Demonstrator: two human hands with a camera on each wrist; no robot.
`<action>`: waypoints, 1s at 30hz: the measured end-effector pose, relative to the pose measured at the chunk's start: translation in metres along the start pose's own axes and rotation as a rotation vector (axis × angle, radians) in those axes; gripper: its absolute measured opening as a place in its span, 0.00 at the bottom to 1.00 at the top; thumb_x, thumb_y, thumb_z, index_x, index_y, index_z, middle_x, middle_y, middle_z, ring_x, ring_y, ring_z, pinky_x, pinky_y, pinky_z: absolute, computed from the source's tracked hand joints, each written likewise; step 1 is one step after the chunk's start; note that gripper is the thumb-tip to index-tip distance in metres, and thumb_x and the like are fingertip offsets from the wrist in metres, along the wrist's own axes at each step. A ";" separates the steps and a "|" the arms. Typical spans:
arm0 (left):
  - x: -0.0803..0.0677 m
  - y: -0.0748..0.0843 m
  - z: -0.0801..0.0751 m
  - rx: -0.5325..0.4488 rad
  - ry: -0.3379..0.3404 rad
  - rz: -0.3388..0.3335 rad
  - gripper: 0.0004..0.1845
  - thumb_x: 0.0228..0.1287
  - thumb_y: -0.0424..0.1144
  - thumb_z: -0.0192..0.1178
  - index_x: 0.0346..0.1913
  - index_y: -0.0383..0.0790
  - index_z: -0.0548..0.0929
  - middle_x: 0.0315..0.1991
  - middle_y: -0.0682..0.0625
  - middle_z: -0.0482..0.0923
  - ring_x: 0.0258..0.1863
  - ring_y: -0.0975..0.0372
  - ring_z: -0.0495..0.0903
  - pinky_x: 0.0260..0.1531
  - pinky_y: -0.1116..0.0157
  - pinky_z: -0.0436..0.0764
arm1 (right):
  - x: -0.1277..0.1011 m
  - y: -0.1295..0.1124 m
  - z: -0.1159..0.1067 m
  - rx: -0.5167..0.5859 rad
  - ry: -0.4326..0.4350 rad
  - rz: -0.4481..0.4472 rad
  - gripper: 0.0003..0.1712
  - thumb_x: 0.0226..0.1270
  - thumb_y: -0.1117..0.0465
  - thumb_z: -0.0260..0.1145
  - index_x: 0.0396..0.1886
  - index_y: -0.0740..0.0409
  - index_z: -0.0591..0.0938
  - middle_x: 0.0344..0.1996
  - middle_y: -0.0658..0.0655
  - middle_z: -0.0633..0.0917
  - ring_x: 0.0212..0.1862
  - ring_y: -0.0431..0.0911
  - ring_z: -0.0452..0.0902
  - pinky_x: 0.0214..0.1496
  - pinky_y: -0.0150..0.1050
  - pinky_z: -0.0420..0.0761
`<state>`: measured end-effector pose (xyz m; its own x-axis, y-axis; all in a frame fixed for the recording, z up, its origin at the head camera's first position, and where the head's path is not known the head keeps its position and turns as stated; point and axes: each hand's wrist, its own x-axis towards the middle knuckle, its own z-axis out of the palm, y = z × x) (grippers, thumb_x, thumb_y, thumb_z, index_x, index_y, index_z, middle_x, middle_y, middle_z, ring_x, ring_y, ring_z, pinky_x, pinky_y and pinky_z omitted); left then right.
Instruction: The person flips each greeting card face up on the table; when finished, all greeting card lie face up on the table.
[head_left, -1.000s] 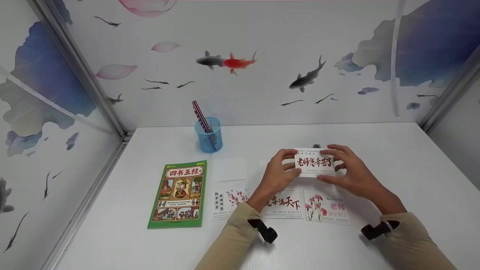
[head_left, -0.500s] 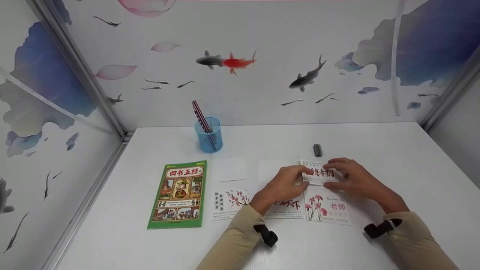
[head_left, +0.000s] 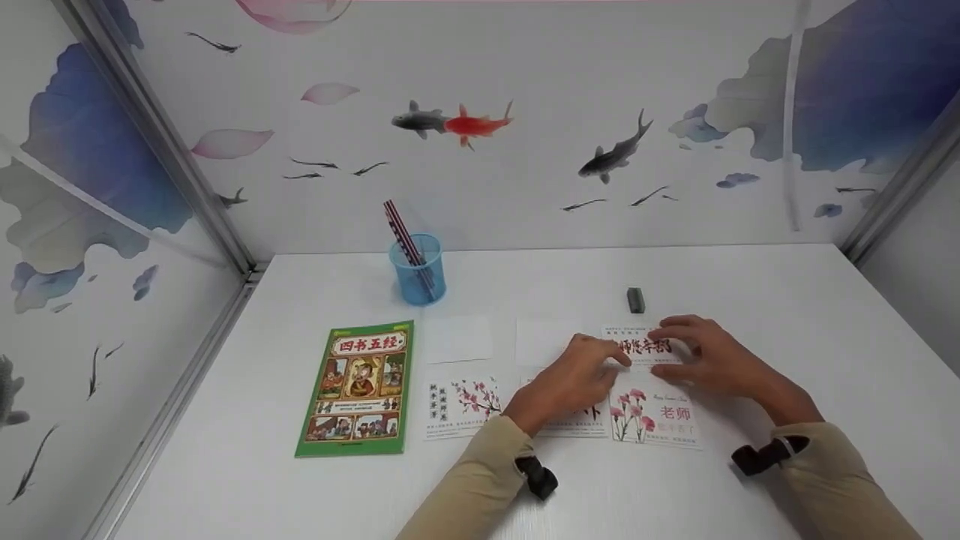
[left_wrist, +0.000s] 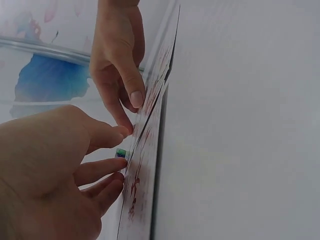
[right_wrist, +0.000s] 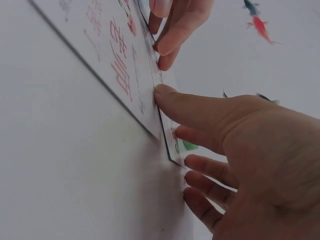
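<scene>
Left hand (head_left: 581,375) and right hand (head_left: 701,356) pinch the calligraphy card (head_left: 641,346) by its two ends, flat on the white table (head_left: 787,337).

The card lies just above the carnation card (head_left: 654,416), at the right end of the back row. A small dark eraser (head_left: 635,299) sits just behind it; the left hand covers part of the middle front card (head_left: 581,420). Counted: three printed front cards, two blank cards (head_left: 459,339) besides the held one behind, one green book (head_left: 360,388), one blue cup (head_left: 418,270) with pencils. A second ago the card was raised above the table; now it is down.
</scene>
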<state>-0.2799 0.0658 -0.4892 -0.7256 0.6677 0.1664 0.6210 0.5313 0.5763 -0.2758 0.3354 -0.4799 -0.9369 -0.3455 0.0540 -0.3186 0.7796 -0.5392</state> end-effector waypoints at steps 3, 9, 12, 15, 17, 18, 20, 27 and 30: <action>-0.001 -0.001 -0.002 -0.009 0.008 0.006 0.14 0.82 0.34 0.58 0.60 0.45 0.89 0.67 0.56 0.86 0.73 0.61 0.77 0.77 0.66 0.71 | 0.001 -0.002 0.000 0.001 0.000 -0.004 0.33 0.67 0.48 0.81 0.67 0.57 0.85 0.73 0.71 0.77 0.75 0.73 0.69 0.73 0.74 0.72; -0.009 -0.002 -0.013 -0.034 0.014 0.015 0.15 0.83 0.34 0.56 0.62 0.44 0.88 0.67 0.54 0.86 0.73 0.60 0.77 0.78 0.65 0.70 | 0.003 -0.004 0.002 -0.008 0.003 0.003 0.34 0.66 0.49 0.82 0.68 0.57 0.85 0.73 0.71 0.76 0.75 0.73 0.68 0.73 0.74 0.72; -0.019 -0.006 -0.024 -0.065 0.025 0.001 0.16 0.84 0.35 0.55 0.64 0.43 0.87 0.69 0.52 0.84 0.75 0.58 0.76 0.80 0.63 0.70 | 0.003 -0.007 0.003 -0.025 0.015 0.016 0.35 0.66 0.50 0.82 0.69 0.57 0.84 0.73 0.72 0.76 0.75 0.74 0.67 0.73 0.75 0.71; -0.033 -0.016 -0.037 -0.086 0.057 -0.039 0.16 0.85 0.35 0.54 0.66 0.43 0.86 0.70 0.50 0.83 0.76 0.56 0.74 0.80 0.59 0.70 | 0.004 -0.016 0.005 -0.024 0.044 0.011 0.36 0.66 0.50 0.82 0.70 0.57 0.83 0.73 0.71 0.76 0.75 0.74 0.66 0.72 0.76 0.70; -0.043 -0.026 -0.045 -0.080 0.088 -0.067 0.16 0.84 0.35 0.55 0.66 0.43 0.86 0.70 0.50 0.83 0.76 0.55 0.74 0.80 0.57 0.71 | 0.008 -0.024 0.010 -0.009 0.066 -0.012 0.35 0.66 0.50 0.82 0.70 0.57 0.83 0.72 0.70 0.77 0.74 0.73 0.67 0.71 0.75 0.71; -0.047 -0.031 -0.048 -0.079 0.103 -0.083 0.16 0.84 0.35 0.56 0.66 0.43 0.85 0.70 0.49 0.83 0.76 0.54 0.74 0.80 0.56 0.71 | 0.011 -0.028 0.013 0.004 0.072 -0.024 0.34 0.67 0.51 0.81 0.69 0.57 0.84 0.71 0.69 0.78 0.74 0.72 0.69 0.71 0.74 0.72; -0.053 -0.041 -0.054 -0.075 0.126 -0.113 0.16 0.83 0.35 0.57 0.66 0.43 0.85 0.69 0.49 0.83 0.76 0.53 0.74 0.80 0.54 0.70 | 0.016 -0.038 0.019 0.029 0.074 -0.048 0.32 0.68 0.52 0.81 0.68 0.56 0.84 0.70 0.66 0.80 0.74 0.70 0.70 0.71 0.73 0.73; -0.058 -0.063 -0.060 -0.068 0.148 -0.182 0.17 0.82 0.35 0.58 0.66 0.41 0.85 0.69 0.46 0.83 0.76 0.51 0.73 0.81 0.52 0.70 | 0.044 -0.068 0.044 0.062 0.017 -0.108 0.30 0.72 0.55 0.77 0.70 0.56 0.83 0.72 0.63 0.81 0.76 0.67 0.71 0.76 0.69 0.73; -0.058 -0.066 -0.061 -0.069 0.134 -0.196 0.17 0.82 0.36 0.58 0.67 0.41 0.85 0.69 0.45 0.83 0.77 0.51 0.73 0.82 0.52 0.68 | 0.055 -0.075 0.051 0.043 -0.002 -0.109 0.33 0.72 0.54 0.78 0.73 0.56 0.81 0.74 0.63 0.80 0.77 0.67 0.70 0.78 0.70 0.70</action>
<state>-0.2971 -0.0393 -0.4883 -0.8659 0.4777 0.1485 0.4465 0.6041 0.6601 -0.2964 0.2313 -0.4796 -0.8965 -0.4285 0.1128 -0.4125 0.7140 -0.5657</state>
